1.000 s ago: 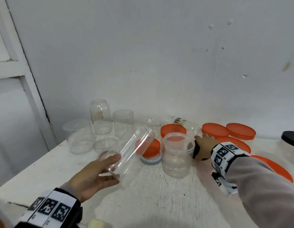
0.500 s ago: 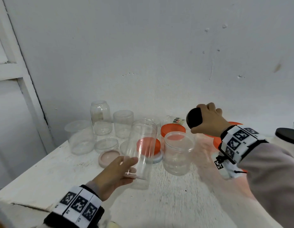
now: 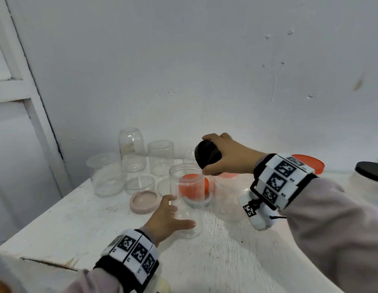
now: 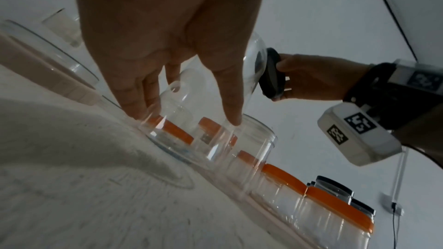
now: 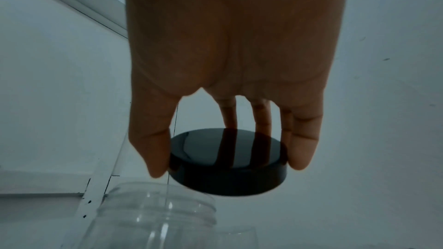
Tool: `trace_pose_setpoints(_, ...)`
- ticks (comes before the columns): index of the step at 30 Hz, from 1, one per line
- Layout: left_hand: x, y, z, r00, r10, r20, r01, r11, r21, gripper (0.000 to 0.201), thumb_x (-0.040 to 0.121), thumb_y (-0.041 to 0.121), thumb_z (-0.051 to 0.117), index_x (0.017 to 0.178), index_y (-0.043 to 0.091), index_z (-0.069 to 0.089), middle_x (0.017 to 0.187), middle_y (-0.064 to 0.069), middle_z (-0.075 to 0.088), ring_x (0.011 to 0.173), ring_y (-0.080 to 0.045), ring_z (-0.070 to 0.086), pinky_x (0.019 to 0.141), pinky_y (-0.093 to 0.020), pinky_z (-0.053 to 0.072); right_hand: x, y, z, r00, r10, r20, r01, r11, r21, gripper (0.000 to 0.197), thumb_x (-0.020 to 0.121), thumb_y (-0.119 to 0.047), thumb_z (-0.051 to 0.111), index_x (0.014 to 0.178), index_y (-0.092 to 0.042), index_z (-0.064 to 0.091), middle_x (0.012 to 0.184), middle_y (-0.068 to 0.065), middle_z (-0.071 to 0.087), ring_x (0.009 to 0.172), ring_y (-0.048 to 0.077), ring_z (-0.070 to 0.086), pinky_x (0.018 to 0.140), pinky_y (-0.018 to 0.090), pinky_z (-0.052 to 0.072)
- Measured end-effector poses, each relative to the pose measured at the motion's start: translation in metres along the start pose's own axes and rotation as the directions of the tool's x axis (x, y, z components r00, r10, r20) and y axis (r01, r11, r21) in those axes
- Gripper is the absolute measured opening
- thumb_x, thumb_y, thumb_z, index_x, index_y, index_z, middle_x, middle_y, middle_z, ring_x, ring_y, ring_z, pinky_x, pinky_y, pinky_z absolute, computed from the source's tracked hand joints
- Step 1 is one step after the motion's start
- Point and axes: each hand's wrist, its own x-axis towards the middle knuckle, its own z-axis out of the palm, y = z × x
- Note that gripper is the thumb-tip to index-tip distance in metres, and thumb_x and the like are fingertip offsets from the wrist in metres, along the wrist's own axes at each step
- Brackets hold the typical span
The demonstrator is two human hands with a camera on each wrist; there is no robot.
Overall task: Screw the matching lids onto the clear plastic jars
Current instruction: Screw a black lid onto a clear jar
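Jar (image 3: 187, 199), tall and clear, stands upright on the bench (image 3: 82, 225), held low by the left hand (image 3: 168, 218) with curled fingers. The right hand (image 3: 230, 157) pinches one black lid (image 3: 207, 154) by its rim, now lower and just beside the jar's open mouth. Toward the bench's back edge stand about five more open clear jars; one pink lid (image 3: 144, 202) lies there.

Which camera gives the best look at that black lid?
The right wrist view: the black lid fills the centre, pinched at its rim. The head view shows it small and tilted; the left wrist view shows it edge-on, partly behind the jar.
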Motion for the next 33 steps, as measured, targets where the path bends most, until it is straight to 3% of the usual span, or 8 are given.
trace_pose_setpoints(4,-0.001,-0.005,0.004,0.999,0.003,0.034,-0.005,0.999,0.039,0.088,0.065,0.017,0.087,0.131,0.026,0.029,0.126,-0.003,0.043,0.105,-0.010,0.046,0.072,-0.014,0.040,0.001,-0.010,0.003,0.996,-0.014,0.092,0.018,0.999,-0.040,0.084,0.071,-0.042,0.076,0.140,-0.037,0.028,0.124,-0.004,0.035,0.111,0.022,0.047,0.095,0.042,0.048)
trace_pose_setpoints(7,-0.002,-0.006,0.006,0.999,-0.001,0.034,-0.002,0.996,0.087,0.089,0.065,0.016,0.087,0.131,0.026,0.028,0.130,-0.004,0.041,0.114,-0.016,0.043,0.088,-0.022,0.038,0.002,-0.016,0.004,0.988,-0.016,0.151,0.029,0.996,-0.082,0.082,0.072,-0.044,0.076,0.139,-0.038,0.030,0.122,-0.007,0.036,0.110,0.021,0.048,0.094,0.039,0.048)
trace_pose_setpoints(9,-0.005,-0.002,0.007,0.999,0.011,0.035,-0.014,0.995,0.103,0.095,0.064,0.021,0.087,0.135,0.025,0.025,0.131,-0.002,0.039,0.115,-0.015,0.041,0.091,-0.024,0.037,0.004,-0.021,0.004,0.979,-0.026,0.203,0.048,0.994,-0.103,0.080,0.073,-0.042,0.075,0.140,-0.039,0.031,0.123,-0.007,0.037,0.111,0.019,0.047,0.094,0.037,0.047)
trace_pose_setpoints(11,-0.008,0.005,0.008,0.998,0.065,0.020,-0.066,0.994,0.092,0.099,0.060,0.027,0.087,0.136,0.024,0.023,0.128,0.006,0.040,0.111,-0.007,0.041,0.083,-0.018,0.037,0.006,-0.025,0.003,0.965,-0.035,0.259,0.073,0.987,-0.141,0.080,0.075,-0.041,0.075,0.142,-0.040,0.030,0.126,-0.008,0.036,0.115,0.019,0.046,0.096,0.037,0.046)
trace_pose_setpoints(13,-0.009,0.014,0.009,0.985,0.170,-0.035,-0.169,0.985,0.036,0.093,0.062,0.027,0.087,0.131,0.032,0.025,0.119,0.022,0.042,0.100,0.010,0.045,0.071,-0.007,0.038,0.009,-0.030,0.002,0.950,-0.034,0.310,0.094,0.979,-0.183,0.082,0.076,-0.040,0.074,0.144,-0.041,0.029,0.130,-0.008,0.035,0.118,0.018,0.043,0.099,0.038,0.044)
trace_pose_setpoints(15,-0.009,0.022,0.010,0.958,0.261,-0.120,-0.265,0.964,-0.019,0.089,0.063,0.026,0.088,0.127,0.038,0.027,0.117,0.027,0.045,0.096,0.021,0.046,0.066,-0.002,0.040,0.013,-0.036,0.001,0.932,-0.025,0.361,0.112,0.969,-0.222,0.082,0.076,-0.040,0.074,0.144,-0.043,0.029,0.133,-0.009,0.035,0.122,0.019,0.042,0.100,0.039,0.043)
trace_pose_setpoints(23,-0.008,0.025,0.014,0.940,0.290,-0.181,-0.303,0.952,-0.049,0.088,0.064,0.031,0.086,0.134,0.031,0.033,0.127,0.015,0.050,0.111,0.005,0.048,0.076,-0.007,0.035,0.023,-0.052,0.004,0.876,-0.013,0.482,0.173,0.942,-0.289,0.079,0.075,-0.035,0.076,0.140,-0.049,0.034,0.140,-0.013,0.036,0.127,0.016,0.040,0.097,0.033,0.041)
trace_pose_setpoints(33,-0.007,0.024,0.012,0.942,0.289,-0.170,-0.303,0.951,-0.061,0.085,0.061,0.034,0.088,0.127,0.036,0.033,0.119,0.024,0.049,0.106,0.012,0.046,0.073,-0.007,0.037,0.023,-0.065,0.003,0.851,0.027,0.525,0.208,0.899,-0.385,0.080,0.072,-0.037,0.079,0.138,-0.048,0.036,0.137,-0.011,0.040,0.116,0.024,0.055,0.099,0.041,0.046)
